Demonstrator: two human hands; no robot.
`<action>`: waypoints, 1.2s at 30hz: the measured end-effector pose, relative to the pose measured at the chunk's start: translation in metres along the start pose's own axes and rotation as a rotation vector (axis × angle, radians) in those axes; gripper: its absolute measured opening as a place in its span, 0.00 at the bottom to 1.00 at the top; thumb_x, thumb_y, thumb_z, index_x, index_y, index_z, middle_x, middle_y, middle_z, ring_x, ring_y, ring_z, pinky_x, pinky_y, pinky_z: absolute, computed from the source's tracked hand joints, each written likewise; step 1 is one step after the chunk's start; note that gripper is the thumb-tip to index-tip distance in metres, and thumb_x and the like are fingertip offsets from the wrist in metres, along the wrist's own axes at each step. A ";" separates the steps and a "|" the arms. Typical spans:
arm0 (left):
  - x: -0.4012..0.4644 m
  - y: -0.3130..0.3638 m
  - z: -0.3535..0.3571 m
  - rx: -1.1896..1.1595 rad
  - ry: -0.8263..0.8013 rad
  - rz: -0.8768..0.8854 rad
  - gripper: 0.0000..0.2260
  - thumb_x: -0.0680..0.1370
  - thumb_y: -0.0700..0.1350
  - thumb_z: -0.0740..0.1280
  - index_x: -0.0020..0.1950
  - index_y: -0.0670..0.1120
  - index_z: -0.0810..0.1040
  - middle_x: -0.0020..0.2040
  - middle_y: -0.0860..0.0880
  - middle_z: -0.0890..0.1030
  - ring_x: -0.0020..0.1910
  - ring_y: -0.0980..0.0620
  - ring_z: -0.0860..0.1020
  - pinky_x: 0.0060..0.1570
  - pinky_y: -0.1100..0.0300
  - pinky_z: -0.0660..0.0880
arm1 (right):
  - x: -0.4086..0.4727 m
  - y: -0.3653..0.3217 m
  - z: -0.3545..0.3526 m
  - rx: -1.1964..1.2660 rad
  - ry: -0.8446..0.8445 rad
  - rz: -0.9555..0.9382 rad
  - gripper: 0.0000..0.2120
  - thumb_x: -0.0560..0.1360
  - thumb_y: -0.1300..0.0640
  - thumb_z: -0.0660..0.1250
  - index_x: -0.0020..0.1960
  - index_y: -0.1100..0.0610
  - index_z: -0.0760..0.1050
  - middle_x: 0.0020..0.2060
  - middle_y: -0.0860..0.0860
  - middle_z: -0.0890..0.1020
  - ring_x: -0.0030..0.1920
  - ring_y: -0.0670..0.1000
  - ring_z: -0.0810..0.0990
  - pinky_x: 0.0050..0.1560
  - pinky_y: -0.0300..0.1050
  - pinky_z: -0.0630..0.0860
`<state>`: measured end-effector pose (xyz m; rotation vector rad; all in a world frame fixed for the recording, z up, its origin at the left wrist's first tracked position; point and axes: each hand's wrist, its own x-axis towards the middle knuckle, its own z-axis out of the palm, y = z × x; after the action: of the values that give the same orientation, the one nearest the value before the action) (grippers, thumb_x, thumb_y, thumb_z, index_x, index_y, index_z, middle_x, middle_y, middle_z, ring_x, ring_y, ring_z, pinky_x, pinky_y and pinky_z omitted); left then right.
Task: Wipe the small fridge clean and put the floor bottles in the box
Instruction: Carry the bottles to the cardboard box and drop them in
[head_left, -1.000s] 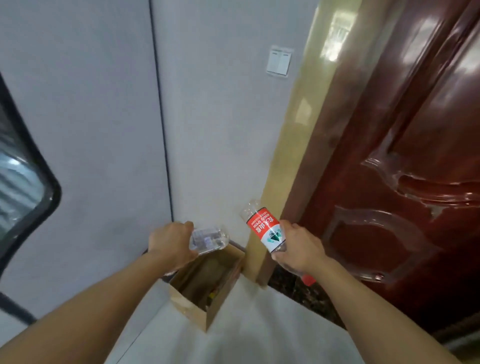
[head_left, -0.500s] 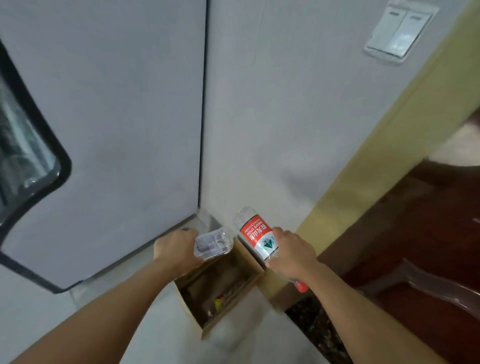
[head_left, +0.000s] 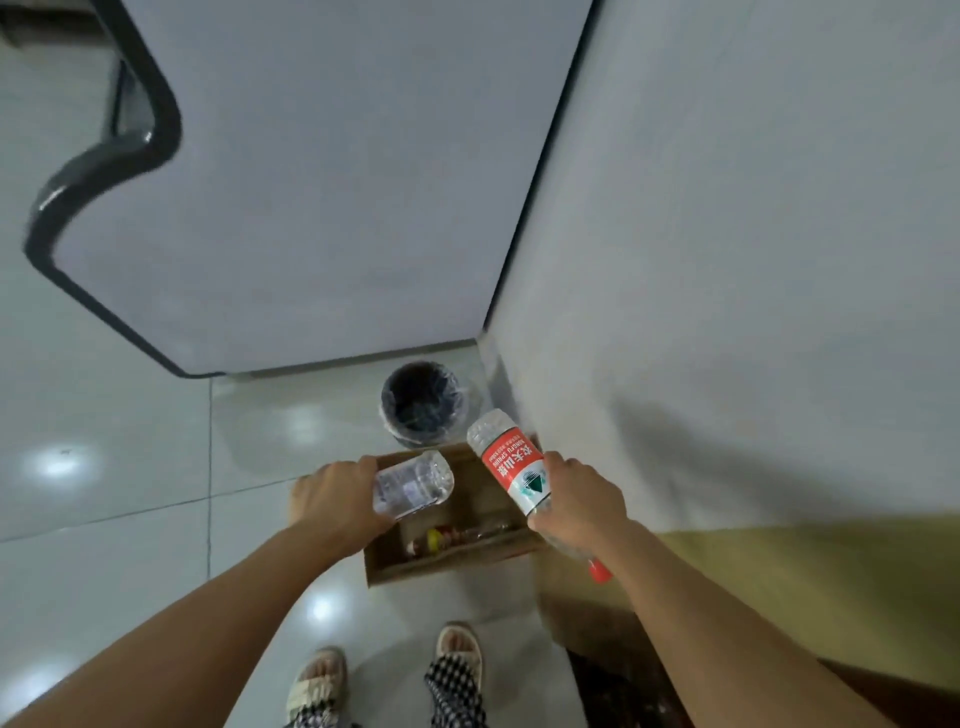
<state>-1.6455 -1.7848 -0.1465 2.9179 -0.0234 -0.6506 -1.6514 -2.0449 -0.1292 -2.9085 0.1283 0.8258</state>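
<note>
An open cardboard box (head_left: 447, 564) stands on the floor against the wall, with a few bottles lying inside. My left hand (head_left: 337, 499) grips a clear unlabelled bottle (head_left: 413, 484) held sideways over the box's left side. My right hand (head_left: 579, 501) grips a red-labelled water bottle (head_left: 511, 473) upside down, its red cap (head_left: 598, 570) pointing back below my wrist, over the box's right edge. The grey fridge (head_left: 322, 171) fills the upper left, its side panel facing me.
A round black bin (head_left: 423, 402) with a clear liner sits just beyond the box, between the fridge and the white wall (head_left: 753, 260). Glossy white floor tiles (head_left: 104, 441) spread to the left. A yellow door frame (head_left: 779, 571) is at the right. My sandalled feet (head_left: 389, 670) stand below.
The view has tilted downward, bringing the floor, bin and my feet into sight. Both hands still hold their bottles and now hover directly above the box opening.
</note>
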 end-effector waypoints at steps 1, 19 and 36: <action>0.006 0.004 0.015 -0.015 -0.014 -0.028 0.20 0.70 0.61 0.66 0.55 0.52 0.71 0.49 0.51 0.80 0.47 0.50 0.78 0.43 0.57 0.71 | 0.013 0.006 0.011 -0.004 -0.021 -0.008 0.34 0.69 0.42 0.72 0.68 0.51 0.61 0.61 0.51 0.75 0.58 0.52 0.77 0.55 0.46 0.75; 0.207 0.002 0.356 -0.042 -0.223 -0.151 0.20 0.70 0.58 0.69 0.57 0.51 0.70 0.47 0.51 0.77 0.44 0.51 0.75 0.42 0.56 0.72 | 0.286 0.054 0.313 -0.036 -0.224 -0.085 0.37 0.68 0.44 0.74 0.70 0.53 0.61 0.64 0.55 0.73 0.62 0.56 0.73 0.57 0.50 0.72; 0.273 0.011 0.476 -0.044 -0.288 -0.067 0.27 0.73 0.55 0.68 0.69 0.49 0.64 0.60 0.46 0.75 0.55 0.46 0.75 0.48 0.52 0.75 | 0.344 0.075 0.429 -0.018 -0.244 -0.005 0.34 0.73 0.47 0.69 0.73 0.56 0.59 0.66 0.56 0.69 0.66 0.57 0.68 0.61 0.51 0.70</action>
<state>-1.5995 -1.8775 -0.6850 2.7679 0.0555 -1.0617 -1.5904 -2.0788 -0.6798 -2.7936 0.0910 1.1763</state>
